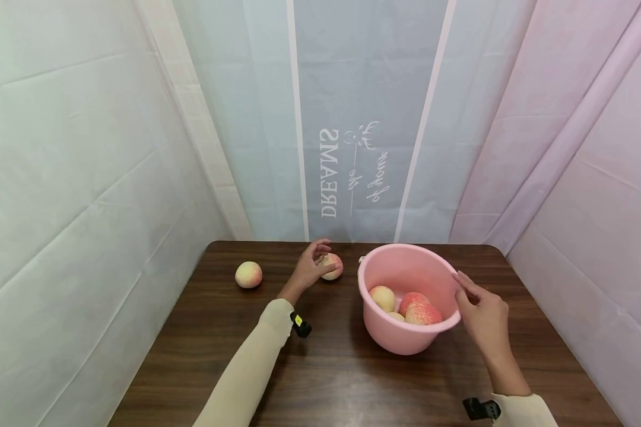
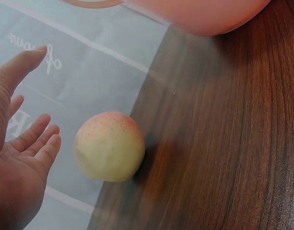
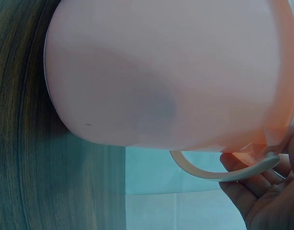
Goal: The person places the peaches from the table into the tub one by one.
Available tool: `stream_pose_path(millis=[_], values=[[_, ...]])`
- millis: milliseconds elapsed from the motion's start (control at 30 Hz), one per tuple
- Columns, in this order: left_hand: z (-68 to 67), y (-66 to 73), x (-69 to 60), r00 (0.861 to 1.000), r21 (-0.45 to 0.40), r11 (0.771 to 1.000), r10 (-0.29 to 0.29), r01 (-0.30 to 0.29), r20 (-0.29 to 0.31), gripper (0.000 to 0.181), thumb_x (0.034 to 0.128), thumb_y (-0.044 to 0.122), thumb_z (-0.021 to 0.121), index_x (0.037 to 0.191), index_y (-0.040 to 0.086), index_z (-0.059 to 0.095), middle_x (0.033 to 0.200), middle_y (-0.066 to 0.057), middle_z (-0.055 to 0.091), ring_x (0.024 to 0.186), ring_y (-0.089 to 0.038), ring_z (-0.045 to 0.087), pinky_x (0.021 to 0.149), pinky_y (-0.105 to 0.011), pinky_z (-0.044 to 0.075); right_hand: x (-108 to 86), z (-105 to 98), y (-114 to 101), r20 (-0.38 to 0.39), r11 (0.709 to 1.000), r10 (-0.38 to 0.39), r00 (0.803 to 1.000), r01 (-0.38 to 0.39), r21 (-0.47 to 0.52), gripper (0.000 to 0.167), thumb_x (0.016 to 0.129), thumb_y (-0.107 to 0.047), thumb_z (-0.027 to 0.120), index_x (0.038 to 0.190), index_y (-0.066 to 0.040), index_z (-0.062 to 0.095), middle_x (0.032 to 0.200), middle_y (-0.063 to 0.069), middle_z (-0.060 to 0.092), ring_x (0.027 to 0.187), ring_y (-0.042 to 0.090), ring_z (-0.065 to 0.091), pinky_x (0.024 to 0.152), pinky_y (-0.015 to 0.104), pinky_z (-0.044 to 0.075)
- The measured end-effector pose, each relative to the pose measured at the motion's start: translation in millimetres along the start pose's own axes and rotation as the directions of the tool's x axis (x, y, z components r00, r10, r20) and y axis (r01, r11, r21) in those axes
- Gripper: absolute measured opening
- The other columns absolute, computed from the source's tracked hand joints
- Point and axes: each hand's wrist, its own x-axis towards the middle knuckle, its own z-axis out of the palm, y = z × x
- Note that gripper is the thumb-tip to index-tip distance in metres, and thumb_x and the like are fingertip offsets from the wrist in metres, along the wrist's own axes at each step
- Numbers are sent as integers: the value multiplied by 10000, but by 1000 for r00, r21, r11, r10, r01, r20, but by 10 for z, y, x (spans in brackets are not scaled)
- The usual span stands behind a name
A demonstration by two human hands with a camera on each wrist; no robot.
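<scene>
My left hand [image 1: 308,267] reaches beside a yellow and red peach [image 1: 332,267] on the table. In the left wrist view its fingers are loosely spread, with a gap to the peach [image 2: 110,148]. A pink bucket [image 1: 400,338] stands to the right, holding several peaches [image 1: 423,314], one mostly hidden behind the near wall. My right hand [image 1: 486,314] grips the bucket's right rim. In the right wrist view, the fingers [image 3: 252,187] are at the rim by the base of the pale handle [image 3: 199,172], which hangs down the side.
Another peach [image 1: 248,274] lies at the far left of the dark wooden table [image 1: 320,379]. Pale cloth [image 1: 75,225] hangs on the left and right sides, and a grey-blue curtain [image 1: 352,71] with lettering closes off the back edge.
</scene>
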Motion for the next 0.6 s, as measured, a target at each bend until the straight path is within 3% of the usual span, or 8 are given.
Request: stream_pose_path(millis=[233,433,600], values=[[37,-80,41,1000,11,1000,10,-10,-4,665,804,8,846,1386,63,528,1286,-247,571,1264,-494,504,1112,-620,341,-8,7,2,-14,1000,-11,1000,10,-19,282,954,-115,668,1226,-89,742,1248,58,698,1017,279,692,628,34,392],[75,-122,62,1000,24,999,22,-22,-12,669,807,-66,808,1396,-19,495,1302,-343,530,1278,-575,435,1119,-674,273,-12,5,1,-12,1000,-8,1000,8,-4,283,957,-114,664,1228,-86,740,1251,78,694,1059,316,688,642,18,381],[50,-173,87,1000,45,999,0,0,2,667,807,-30,829,1389,35,510,1310,-279,550,1282,-503,477,1131,-615,314,-19,16,-2,-15,1000,-8,1000,8,-3,280,957,-115,670,1226,-88,740,1247,72,696,1079,324,682,663,8,368]])
